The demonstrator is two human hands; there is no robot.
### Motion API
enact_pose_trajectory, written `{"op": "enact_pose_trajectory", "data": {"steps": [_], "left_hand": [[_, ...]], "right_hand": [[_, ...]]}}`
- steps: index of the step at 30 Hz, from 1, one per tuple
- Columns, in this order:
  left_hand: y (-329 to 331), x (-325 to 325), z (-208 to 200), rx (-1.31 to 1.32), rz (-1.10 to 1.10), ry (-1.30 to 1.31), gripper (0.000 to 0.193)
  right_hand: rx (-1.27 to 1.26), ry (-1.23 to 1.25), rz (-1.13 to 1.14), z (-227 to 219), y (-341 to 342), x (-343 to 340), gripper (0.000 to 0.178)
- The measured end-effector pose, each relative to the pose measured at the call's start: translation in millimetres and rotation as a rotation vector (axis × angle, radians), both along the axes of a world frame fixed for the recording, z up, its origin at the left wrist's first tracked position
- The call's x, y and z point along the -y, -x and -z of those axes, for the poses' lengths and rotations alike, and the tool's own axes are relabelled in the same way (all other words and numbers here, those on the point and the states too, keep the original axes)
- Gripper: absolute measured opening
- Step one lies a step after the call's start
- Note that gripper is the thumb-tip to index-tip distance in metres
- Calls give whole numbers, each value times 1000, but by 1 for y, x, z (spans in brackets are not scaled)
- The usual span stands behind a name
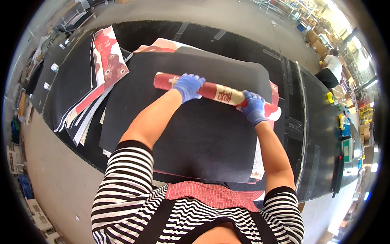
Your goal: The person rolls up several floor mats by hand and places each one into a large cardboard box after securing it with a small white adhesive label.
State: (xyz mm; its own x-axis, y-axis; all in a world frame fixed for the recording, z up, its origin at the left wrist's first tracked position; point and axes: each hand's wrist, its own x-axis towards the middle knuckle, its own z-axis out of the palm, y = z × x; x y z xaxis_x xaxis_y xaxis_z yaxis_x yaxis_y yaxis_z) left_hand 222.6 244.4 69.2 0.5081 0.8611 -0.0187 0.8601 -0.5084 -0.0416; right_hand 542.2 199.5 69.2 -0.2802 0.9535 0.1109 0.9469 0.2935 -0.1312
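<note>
A rolled-up floor mat point(211, 91), red with cream patches, lies slanted across a stack of mats whose black backing point(195, 134) faces up. My left hand point(188, 87), in a blue glove, wraps over the roll near its left end. Near the right end my right hand point(254, 107), gloved the same way, has its fingers curled round the roll. Both palms are hidden against it. Patterned red and cream edges of other mats point(274, 93) show beneath the black backing at the right.
Folded mats with a red flower pattern point(110, 57) lie in a pile at the left of the black table point(142, 30). Beyond the table's right side another person point(332, 69) is bent among shelves and boxes. A yellow tape roll point(329, 97) and a green box point(347, 149) sit at the far right.
</note>
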Motion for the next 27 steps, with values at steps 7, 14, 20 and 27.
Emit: {"op": "enact_pose_trajectory", "data": {"steps": [7, 14, 20, 27], "left_hand": [[42, 261, 7, 58, 8, 231, 73], [49, 276, -6, 327, 37, 192, 72], [2, 308, 32, 324, -135, -180, 72], [2, 169, 19, 293, -6, 46, 34]], "right_hand": [[-110, -63, -228, 13, 15, 225, 75], [-278, 186, -310, 22, -2, 218, 80], [-309, 399, -228, -3, 2, 173, 54], [-102, -117, -122, 21, 57, 169, 43]]}}
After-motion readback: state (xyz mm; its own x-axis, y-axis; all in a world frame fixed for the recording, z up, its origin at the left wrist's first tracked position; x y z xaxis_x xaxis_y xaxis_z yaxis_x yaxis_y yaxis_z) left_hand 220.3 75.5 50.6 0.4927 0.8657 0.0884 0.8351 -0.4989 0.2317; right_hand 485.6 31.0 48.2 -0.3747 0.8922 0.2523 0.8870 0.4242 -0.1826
